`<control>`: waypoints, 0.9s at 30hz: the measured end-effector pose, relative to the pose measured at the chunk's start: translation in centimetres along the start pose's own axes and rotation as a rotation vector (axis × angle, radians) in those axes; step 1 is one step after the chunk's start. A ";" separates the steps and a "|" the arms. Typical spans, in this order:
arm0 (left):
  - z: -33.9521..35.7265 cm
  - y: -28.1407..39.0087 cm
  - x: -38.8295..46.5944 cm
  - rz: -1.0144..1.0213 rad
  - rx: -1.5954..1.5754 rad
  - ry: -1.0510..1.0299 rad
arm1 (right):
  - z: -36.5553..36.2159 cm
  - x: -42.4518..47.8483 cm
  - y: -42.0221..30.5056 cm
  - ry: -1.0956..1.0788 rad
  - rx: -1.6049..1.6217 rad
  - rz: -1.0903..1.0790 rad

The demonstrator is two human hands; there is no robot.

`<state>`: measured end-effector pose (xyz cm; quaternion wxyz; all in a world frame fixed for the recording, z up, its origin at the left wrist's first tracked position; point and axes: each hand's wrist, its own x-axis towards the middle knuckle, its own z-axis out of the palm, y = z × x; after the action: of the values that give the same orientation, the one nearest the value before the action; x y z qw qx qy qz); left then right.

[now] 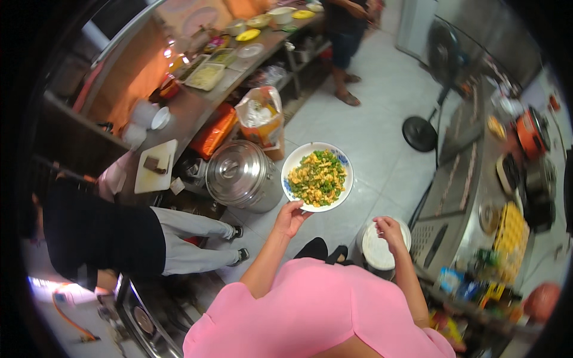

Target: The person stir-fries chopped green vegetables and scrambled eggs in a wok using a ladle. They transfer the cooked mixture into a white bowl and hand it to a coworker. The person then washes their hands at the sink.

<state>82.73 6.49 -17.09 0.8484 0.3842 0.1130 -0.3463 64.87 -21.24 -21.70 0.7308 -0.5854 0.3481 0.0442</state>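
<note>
My left hand (292, 220) grips the near rim of a round white bowl (318, 209), thumb on the edge and fingers underneath. Blue floral marks decorate the bowl's inside. It holds chopped green vegetable with pieces of what looks like scrambled egg (318, 178). Held out in front of my body, the bowl is over the tiled floor. My right hand (388, 230) hangs to the right with nothing in it, its fingers loosely bent. Below that hand stands a bucket with a white lid (378, 248); the hand seems to be above the lid, apart from it.
Left of the bowl stands a large lidded steel pot (237, 172). A person in a black top (103, 223) is at the left; another person (344, 40) stands beyond the steel counter (192, 105). A pedestal fan (421, 133) and a steel worktop (474, 192) with egg trays (511, 241) line the right.
</note>
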 end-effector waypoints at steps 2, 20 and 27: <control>-0.6 0.7 0.3 0.052 -0.045 0.055 | 3.3 2.3 -4.0 -0.178 -0.046 -0.044; 0.2 12.0 20.0 0.056 0.172 -0.003 | 13.4 30.7 -28.6 -0.222 -0.666 -0.899; 4.4 13.1 28.7 -0.084 0.208 -0.061 | 9.2 37.1 -33.9 -0.302 -0.831 -0.917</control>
<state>112.29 -5.00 -19.77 0.7917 0.4544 0.0667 -0.4029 113.02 -36.35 -13.82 0.4285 -0.8970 -0.0910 -0.0598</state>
